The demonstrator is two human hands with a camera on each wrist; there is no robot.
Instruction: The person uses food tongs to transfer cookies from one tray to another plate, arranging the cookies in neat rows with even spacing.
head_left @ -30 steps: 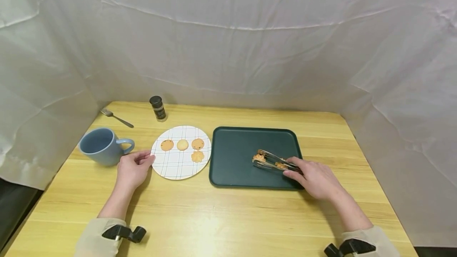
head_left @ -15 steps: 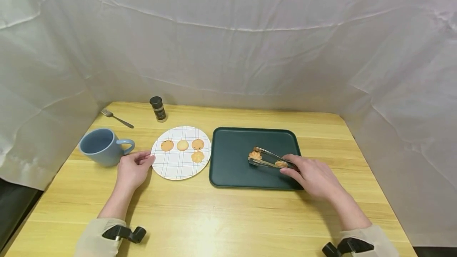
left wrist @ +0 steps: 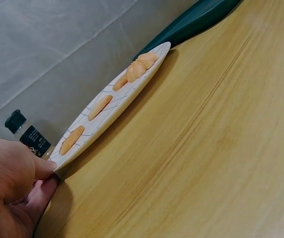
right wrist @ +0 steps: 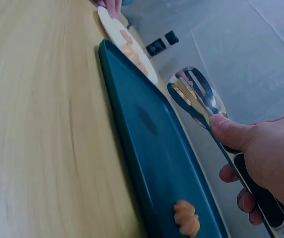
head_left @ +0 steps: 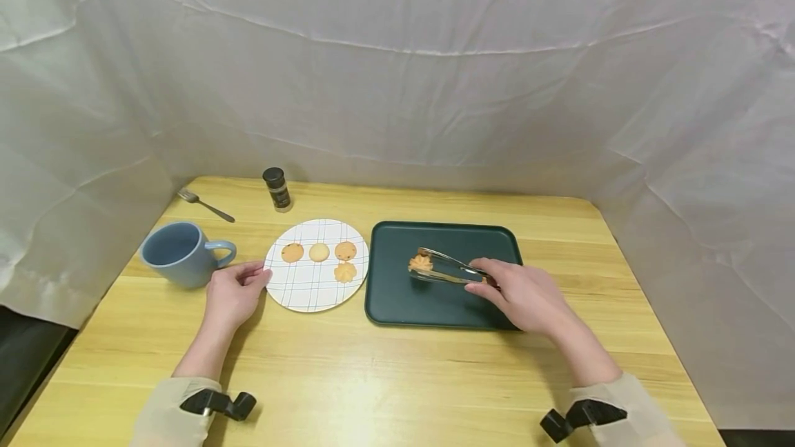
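My right hand (head_left: 483, 283) grips metal tongs (head_left: 444, 267), and their tips pinch a flower-shaped cookie (head_left: 420, 262) over the left part of a dark green tray (head_left: 397, 302). In the right wrist view the tongs (right wrist: 196, 94) hang above the tray (right wrist: 147, 134), where another cookie (right wrist: 186, 218) lies. My left hand (head_left: 251, 276) holds the left rim of a white checked plate (head_left: 310, 292) that carries several cookies (head_left: 319, 252). In the left wrist view the thumb (left wrist: 42, 167) sits on the rim of the plate (left wrist: 132, 91), with a finger under it.
A blue mug (head_left: 177, 252) stands left of the plate. A fork (head_left: 205, 205) and a small spice jar (head_left: 277, 189) lie at the back left. White cloth walls the wooden table (head_left: 385, 378) on three sides.
My right hand has carried the tongs and the pinched cookie leftward and up across the tray, toward the plate. The left hand has stayed on the plate rim.
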